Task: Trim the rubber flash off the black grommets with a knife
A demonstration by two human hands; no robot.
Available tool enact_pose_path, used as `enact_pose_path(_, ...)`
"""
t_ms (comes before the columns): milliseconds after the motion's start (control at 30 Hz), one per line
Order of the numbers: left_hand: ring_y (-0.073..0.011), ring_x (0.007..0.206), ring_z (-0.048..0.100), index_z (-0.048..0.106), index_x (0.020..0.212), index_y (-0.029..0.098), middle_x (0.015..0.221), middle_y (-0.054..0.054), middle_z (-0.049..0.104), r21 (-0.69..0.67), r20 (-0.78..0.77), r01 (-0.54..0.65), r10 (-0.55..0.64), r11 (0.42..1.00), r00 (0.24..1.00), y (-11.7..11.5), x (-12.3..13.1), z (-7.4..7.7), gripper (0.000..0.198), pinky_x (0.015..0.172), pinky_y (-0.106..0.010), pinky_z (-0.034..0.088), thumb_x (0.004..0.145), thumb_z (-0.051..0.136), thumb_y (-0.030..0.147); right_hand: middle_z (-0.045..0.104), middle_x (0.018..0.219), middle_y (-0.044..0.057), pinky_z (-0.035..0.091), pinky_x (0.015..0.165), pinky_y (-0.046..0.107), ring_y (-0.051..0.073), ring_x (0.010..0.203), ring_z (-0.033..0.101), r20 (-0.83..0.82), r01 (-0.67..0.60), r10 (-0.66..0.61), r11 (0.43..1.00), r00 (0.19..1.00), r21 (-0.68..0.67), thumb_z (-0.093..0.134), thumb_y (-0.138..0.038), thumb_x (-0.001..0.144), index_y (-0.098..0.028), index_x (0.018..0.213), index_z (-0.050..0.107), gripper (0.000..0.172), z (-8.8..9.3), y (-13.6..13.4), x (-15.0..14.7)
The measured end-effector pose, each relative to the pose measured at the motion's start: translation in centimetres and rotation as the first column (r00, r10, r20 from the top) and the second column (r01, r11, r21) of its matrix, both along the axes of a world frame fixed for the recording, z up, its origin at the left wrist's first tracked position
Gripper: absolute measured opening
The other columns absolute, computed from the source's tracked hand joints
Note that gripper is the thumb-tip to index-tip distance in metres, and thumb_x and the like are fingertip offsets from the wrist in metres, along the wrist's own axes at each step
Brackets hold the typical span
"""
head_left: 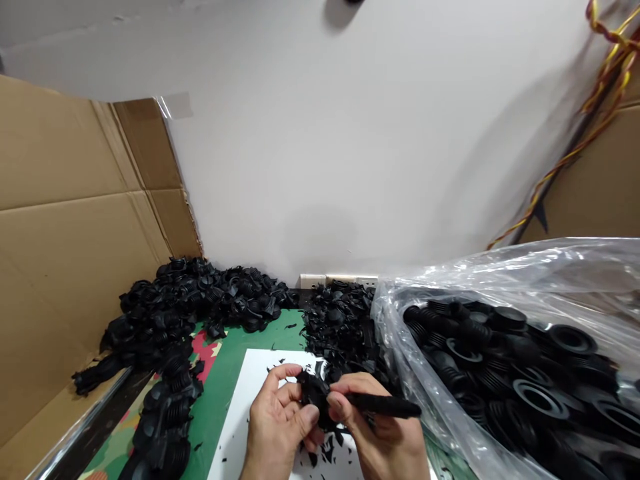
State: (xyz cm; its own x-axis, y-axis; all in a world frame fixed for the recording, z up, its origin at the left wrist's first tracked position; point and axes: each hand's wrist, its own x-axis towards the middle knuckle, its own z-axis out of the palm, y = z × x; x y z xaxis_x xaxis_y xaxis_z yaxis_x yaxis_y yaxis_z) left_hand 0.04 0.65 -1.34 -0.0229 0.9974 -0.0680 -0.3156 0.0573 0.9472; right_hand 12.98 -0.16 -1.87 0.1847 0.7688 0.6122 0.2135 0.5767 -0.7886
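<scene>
My left hand [280, 423] is closed around a black rubber part [315, 395], pinched between thumb and fingers over a white sheet [240, 407]. In my right hand [383, 433] is a slim black-handled tool [385, 405], its handle pointing out to the right. The working end of the tool meets the rubber part, but its tip is hidden by my fingers and the dark rubber. Small black rubber scraps [327, 448] lie scattered on the sheet under and around both hands.
A clear plastic bag [400, 353] at the right holds many black ribbed rubber bellows [500, 347]. Black parts are heaped at the left [200, 300], and a scrap pile [340, 320] sits by a power strip [313, 281]. Cardboard [75, 167] stands at left; twisted wires [565, 160] hang right.
</scene>
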Motion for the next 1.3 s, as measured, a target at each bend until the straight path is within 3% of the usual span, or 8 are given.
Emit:
enact_pose_path(167, -0.0023, 0.035, 0.045, 0.059, 0.090, 0.017, 0.061, 0.003, 0.062, 0.004, 0.019, -0.005, 0.005, 1.000, 1.000, -0.2, -0.4, 0.4, 0.039, 0.036, -0.014, 0.033, 0.059, 0.080, 0.029, 0.061, 0.070, 0.003, 0.049, 0.052, 0.020, 0.013, 0.060, 0.060, 0.348, 0.040, -0.144, 0.956, 0.926, 0.289, 0.048, -0.009, 0.087, -0.019, 0.085, 0.057, 0.014, -0.1, 1.1, 1.4)
enact_pose_path(367, -0.0021, 0.039, 0.041, 0.059, 0.087, 0.016, 0.061, 0.004, 0.060, -0.078, 0.114, 0.004, 0.005, 0.997, 0.994, 0.3, -1.1, 1.3, 0.034, 0.038, -0.014, 0.032, 0.060, 0.079, 0.025, 0.059, 0.061, 0.001, 0.044, 0.046, 0.020, 0.011, 0.048, 0.056, 0.411, 0.244, -0.340, 0.932, 0.846, 0.268, 0.044, -0.018, 0.091, -0.019, 0.075, 0.054, 0.019, -0.5, 2.6, 3.2)
enact_pose_path(600, -0.0026, 0.035, 0.030, 0.057, 0.076, 0.017, 0.045, 0.010, 0.045, -0.245, 0.148, -0.170, 0.210, 0.955, 0.966, 1.1, -2.3, 1.3, 0.029, 0.035, -0.016, 0.026, 0.054, 0.074, 0.022, 0.063, 0.062, 0.004, 0.046, 0.050, 0.026, 0.016, 0.050, 0.059, 0.353, 0.382, -0.397, 0.917, 0.847, 0.114, 0.050, -0.034, 0.086, -0.019, 0.072, 0.061, 0.024, -0.7, 2.4, 5.1)
enact_pose_path(667, -0.0028, 0.035, 0.030, 0.057, 0.075, 0.017, 0.046, 0.009, 0.047, -0.219, 0.141, -0.210, 0.244, 0.953, 0.959, 1.3, -2.6, 1.4, 0.025, 0.037, -0.016, 0.029, 0.054, 0.070, 0.021, 0.063, 0.061, 0.005, 0.048, 0.051, 0.029, 0.019, 0.052, 0.061, 0.296, 0.348, -0.313, 0.935, 0.902, -0.070, 0.054, -0.040, 0.082, -0.019, 0.072, 0.062, 0.025, -0.7, 2.4, 5.4)
enact_pose_path(767, -0.0035, 0.038, 0.036, 0.057, 0.073, 0.018, 0.050, 0.008, 0.050, -0.156, 0.103, -0.221, 0.239, 0.963, 0.966, 1.1, -2.6, 1.6, 0.021, 0.038, -0.016, 0.029, 0.056, 0.068, 0.019, 0.062, 0.057, 0.003, 0.049, 0.049, 0.030, 0.020, 0.050, 0.061, 0.055, 0.074, -0.056, 0.911, 0.997, -0.405, 0.059, -0.048, 0.076, -0.018, 0.078, 0.063, 0.030, -0.4, 2.2, 4.7)
enact_pose_path(967, -0.0041, 0.045, 0.045, 0.059, 0.079, 0.018, 0.061, 0.007, 0.054, -0.028, -0.048, -0.110, 0.109, 0.994, 0.993, 0.4, -1.7, 1.6, 0.016, 0.044, -0.016, 0.035, 0.066, 0.068, 0.021, 0.051, 0.050, -0.003, 0.041, 0.044, 0.025, 0.015, 0.046, 0.051, -0.241, -0.208, 0.116, 0.891, 0.964, -0.403, 0.059, -0.052, 0.077, -0.018, 0.078, 0.058, 0.035, 0.3, 1.2, 2.2)
enact_pose_path(1067, -0.0043, 0.044, 0.045, 0.058, 0.079, 0.018, 0.061, 0.007, 0.052, -0.017, -0.078, -0.057, 0.055, 0.998, 0.995, 0.3, -1.4, 1.5, 0.017, 0.043, -0.016, 0.033, 0.068, 0.069, 0.024, 0.055, 0.057, 0.000, 0.042, 0.047, 0.025, 0.016, 0.051, 0.052, -0.173, -0.188, 0.131, 0.907, 0.976, -0.376, 0.057, -0.051, 0.077, -0.017, 0.076, 0.057, 0.033, 0.7, 0.7, 1.6)
enact_pose_path(1300, -0.0060, 0.044, 0.041, 0.058, 0.079, 0.018, 0.060, 0.006, 0.052, 0.021, -0.140, 0.025, -0.022, 0.999, 0.990, -0.1, -1.1, 1.2, 0.021, 0.042, -0.018, 0.031, 0.068, 0.071, 0.030, 0.066, 0.074, 0.006, 0.046, 0.061, 0.028, 0.021, 0.068, 0.063, 0.259, 0.011, 0.104, 0.912, 0.960, -0.410, 0.046, -0.034, 0.085, -0.018, 0.080, 0.061, 0.022, 1.5, 0.1, 0.3)
